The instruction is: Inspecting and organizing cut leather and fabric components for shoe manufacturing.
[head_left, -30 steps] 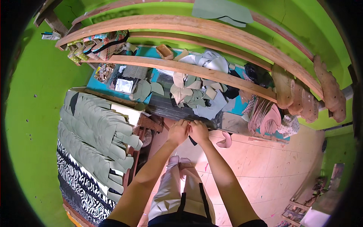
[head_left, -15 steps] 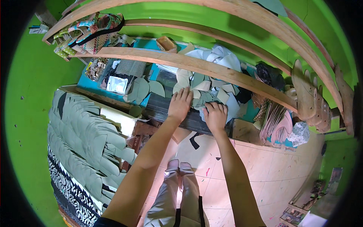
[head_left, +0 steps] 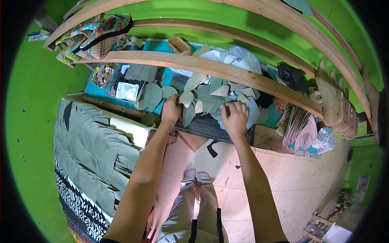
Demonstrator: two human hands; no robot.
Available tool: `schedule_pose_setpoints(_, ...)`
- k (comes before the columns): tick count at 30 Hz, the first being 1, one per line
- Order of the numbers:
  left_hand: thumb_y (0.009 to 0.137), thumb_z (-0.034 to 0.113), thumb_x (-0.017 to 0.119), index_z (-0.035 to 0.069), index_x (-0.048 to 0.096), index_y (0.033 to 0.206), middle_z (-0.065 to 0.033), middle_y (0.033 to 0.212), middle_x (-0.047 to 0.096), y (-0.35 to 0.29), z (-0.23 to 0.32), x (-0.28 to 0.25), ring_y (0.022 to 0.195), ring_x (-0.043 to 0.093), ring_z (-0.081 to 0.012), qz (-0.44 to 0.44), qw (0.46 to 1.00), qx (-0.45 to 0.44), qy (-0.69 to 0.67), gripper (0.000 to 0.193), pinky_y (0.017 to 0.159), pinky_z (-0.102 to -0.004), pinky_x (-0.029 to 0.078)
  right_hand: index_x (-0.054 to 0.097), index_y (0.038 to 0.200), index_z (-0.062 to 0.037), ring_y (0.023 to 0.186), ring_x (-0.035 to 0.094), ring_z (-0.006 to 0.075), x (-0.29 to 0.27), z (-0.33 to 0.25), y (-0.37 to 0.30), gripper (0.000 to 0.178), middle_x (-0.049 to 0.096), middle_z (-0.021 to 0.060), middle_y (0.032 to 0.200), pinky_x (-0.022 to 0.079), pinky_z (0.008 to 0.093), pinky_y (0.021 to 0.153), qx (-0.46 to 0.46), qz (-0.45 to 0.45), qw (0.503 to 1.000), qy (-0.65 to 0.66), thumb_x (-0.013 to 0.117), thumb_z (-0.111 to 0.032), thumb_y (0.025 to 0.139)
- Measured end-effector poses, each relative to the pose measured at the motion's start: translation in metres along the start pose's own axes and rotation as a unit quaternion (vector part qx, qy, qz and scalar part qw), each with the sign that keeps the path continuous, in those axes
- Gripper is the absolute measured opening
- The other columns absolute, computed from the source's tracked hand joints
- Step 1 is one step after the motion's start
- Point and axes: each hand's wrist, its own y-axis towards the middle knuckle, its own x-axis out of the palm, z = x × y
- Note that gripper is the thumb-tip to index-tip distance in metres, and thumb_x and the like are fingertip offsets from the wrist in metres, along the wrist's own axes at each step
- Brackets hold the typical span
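A loose heap of grey-green cut sheet pieces [head_left: 210,103], some with pale undersides, lies on a dark board [head_left: 208,124] at the bench's front. My left hand [head_left: 171,110] is closed at the heap's left side, its fingers pinched on the edge of a leaf-shaped grey-green piece [head_left: 187,99]; the fingertips are partly hidden. Over the heap's right side is my right hand [head_left: 236,118], open, with its fingers bent and apart and nothing visible in them. A pale bluish sheet [head_left: 253,114] lies beside it. Rounded grey-green pieces [head_left: 150,96] rest left of the board.
A wooden rail [head_left: 194,64] crosses above the bench, with patterned sandals [head_left: 106,34] on the rack at left. Wooden foot-shaped forms [head_left: 331,99] hang at right. Layered grey-green pieces [head_left: 91,150] cover the stand at my left. Pink pieces [head_left: 304,131] lie at the bench's right end.
My left hand has moved left and closed on a piece at the heap's edge. My right hand has lifted slightly and shifted right. Several pieces between them have spread apart.
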Motion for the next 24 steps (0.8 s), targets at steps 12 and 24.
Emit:
schedule_pose_setpoints(12,0.066,-0.001,0.046,0.0,0.047,0.11,-0.0215,0.116,0.039,0.001,0.025,-0.002,0.109,0.04,-0.0376,0.033,0.998,0.044,-0.042,0.044,0.09,-0.0361,0.037,0.06,0.094,-0.0096,0.078,0.057,0.0257,0.032,0.011,0.056,0.019,0.061,0.01,0.085,0.039,0.0369,0.077,-0.005,-0.028,0.999,-0.029,0.053,-0.017,0.077)
schedule_pose_setpoints(24,0.072,0.008,0.056,0.001,0.043,0.115,-0.0214,0.113,0.045,-0.012,0.062,-0.016,0.106,0.046,-0.0314,-0.083,0.98,0.145,-0.112,0.045,0.09,-0.0333,0.036,0.052,0.101,0.0015,0.071,0.056,0.0148,-0.003,-0.033,0.046,0.023,0.055,0.0067,0.089,0.05,0.0278,0.06,0.328,-0.141,0.685,0.635,0.046,-0.017,0.088)
